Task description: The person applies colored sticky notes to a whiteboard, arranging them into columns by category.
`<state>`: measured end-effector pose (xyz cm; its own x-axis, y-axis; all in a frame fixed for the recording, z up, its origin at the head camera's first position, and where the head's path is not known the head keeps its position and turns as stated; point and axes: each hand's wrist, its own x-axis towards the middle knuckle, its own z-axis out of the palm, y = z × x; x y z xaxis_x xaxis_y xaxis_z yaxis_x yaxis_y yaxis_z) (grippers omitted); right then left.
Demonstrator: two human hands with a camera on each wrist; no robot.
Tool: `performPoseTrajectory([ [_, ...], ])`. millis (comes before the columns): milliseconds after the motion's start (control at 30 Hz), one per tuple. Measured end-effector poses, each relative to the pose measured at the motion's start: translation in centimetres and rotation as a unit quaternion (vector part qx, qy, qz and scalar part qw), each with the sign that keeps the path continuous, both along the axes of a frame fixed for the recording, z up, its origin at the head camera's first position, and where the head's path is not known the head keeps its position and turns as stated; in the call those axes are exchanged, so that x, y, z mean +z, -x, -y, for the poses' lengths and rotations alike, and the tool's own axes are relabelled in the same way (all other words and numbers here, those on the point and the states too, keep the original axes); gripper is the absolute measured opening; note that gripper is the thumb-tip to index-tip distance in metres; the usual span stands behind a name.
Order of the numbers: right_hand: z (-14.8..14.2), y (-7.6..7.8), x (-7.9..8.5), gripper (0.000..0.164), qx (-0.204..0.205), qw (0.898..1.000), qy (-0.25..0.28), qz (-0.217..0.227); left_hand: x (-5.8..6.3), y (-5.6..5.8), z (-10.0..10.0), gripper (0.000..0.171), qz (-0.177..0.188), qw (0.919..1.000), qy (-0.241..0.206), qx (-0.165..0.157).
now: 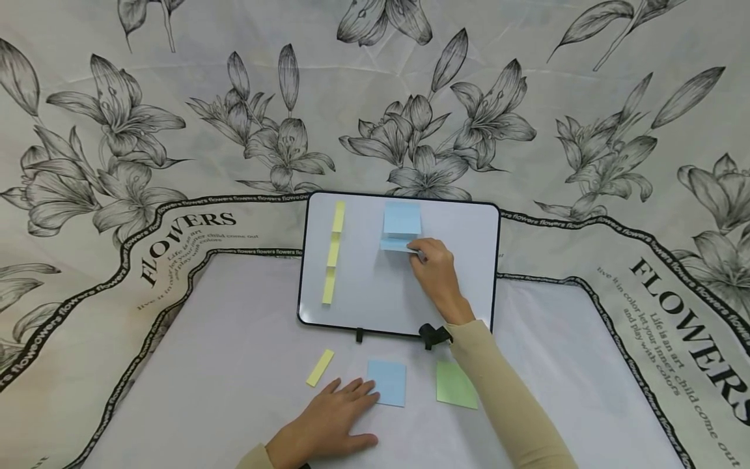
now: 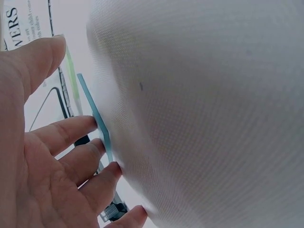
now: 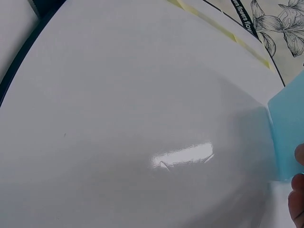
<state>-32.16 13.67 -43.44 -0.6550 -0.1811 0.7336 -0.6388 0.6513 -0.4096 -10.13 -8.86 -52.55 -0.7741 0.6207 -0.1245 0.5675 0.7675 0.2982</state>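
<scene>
A blue sticky note [image 1: 402,217] sits high on the whiteboard [image 1: 375,286]. Just below it is a second blue sticky note [image 1: 394,245], its lower part standing out from the board. My right hand [image 1: 436,273] pinches this second note near its right edge; in the right wrist view only some fingertips [image 3: 298,192] show beside the note [image 3: 285,128]. My left hand [image 1: 334,417] lies palm down on the white cloth, fingers spread, fingertips at the left edge of another blue sticky note [image 1: 388,383]. From the left wrist view, that note [image 2: 95,111] appears edge-on by the fingertips.
Down the board's left side runs a column of narrow yellow strips [image 1: 333,251]. On the cloth lie one loose yellow strip [image 1: 319,368] and a green sticky note [image 1: 456,385], partly behind the right sleeve [image 1: 504,391]. A black clip-like foot [image 1: 433,335] stands under the board.
</scene>
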Motion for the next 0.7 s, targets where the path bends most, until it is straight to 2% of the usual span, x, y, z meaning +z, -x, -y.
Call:
performPoseTrajectory([
  [500, -0.1, 0.1, -0.8, 0.016, -0.009, 1.0, -0.011, 0.026, -0.1, 0.0, 0.1, 0.07, 0.0, 1.0, 0.003, 0.0],
  [700, -0.4, -0.2, -1.3, 0.02, -0.007, 0.998, -0.043, 0.044, -0.3, 0.0, 0.1, 0.07, -0.011, 0.9999, 0.002, -0.002],
])
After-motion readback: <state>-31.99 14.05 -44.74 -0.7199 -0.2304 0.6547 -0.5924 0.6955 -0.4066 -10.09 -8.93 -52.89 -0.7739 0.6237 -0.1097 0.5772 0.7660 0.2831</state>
